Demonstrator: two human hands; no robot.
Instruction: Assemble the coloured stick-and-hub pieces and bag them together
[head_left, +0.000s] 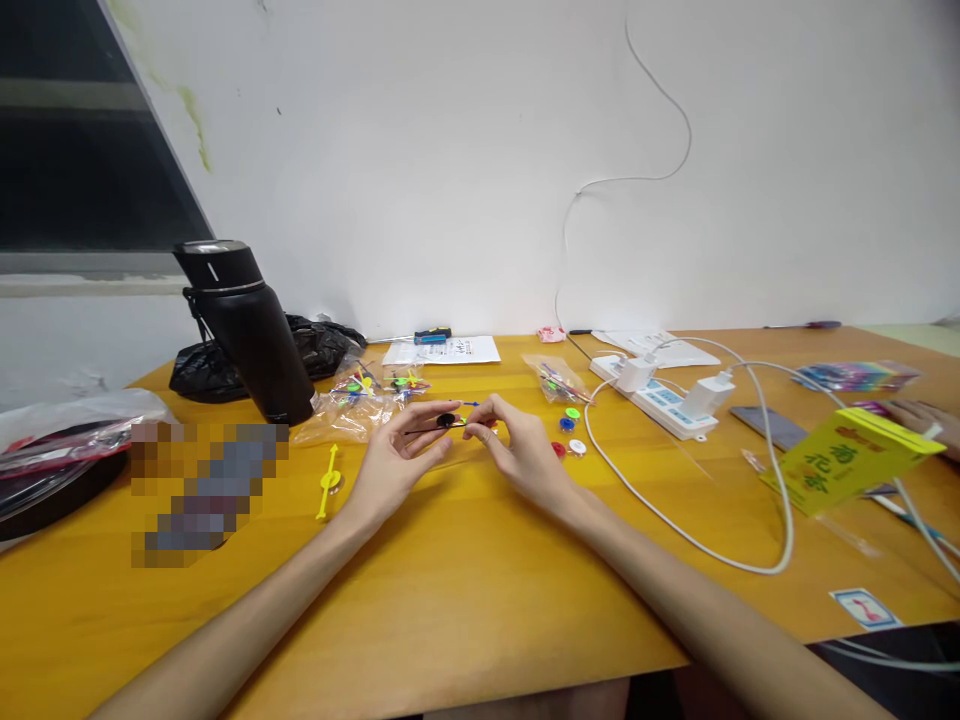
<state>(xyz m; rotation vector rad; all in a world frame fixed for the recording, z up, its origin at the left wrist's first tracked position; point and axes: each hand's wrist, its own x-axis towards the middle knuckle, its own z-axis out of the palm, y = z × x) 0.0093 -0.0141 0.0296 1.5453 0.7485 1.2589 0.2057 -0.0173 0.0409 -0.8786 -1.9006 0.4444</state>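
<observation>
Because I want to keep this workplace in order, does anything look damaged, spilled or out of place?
Yes, a streaky yellow-green stain marks the white wall beside the dark window, looking like dirt or damage. A long white cable also loops untidily across the yellow-brown table beside the right hand.

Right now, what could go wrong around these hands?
The small black disc sits at the fingertips of the left hand and might slip. The right hand could knock the red disc and white disc beside it. The right forearm may snag the white cable looping close by.
</observation>
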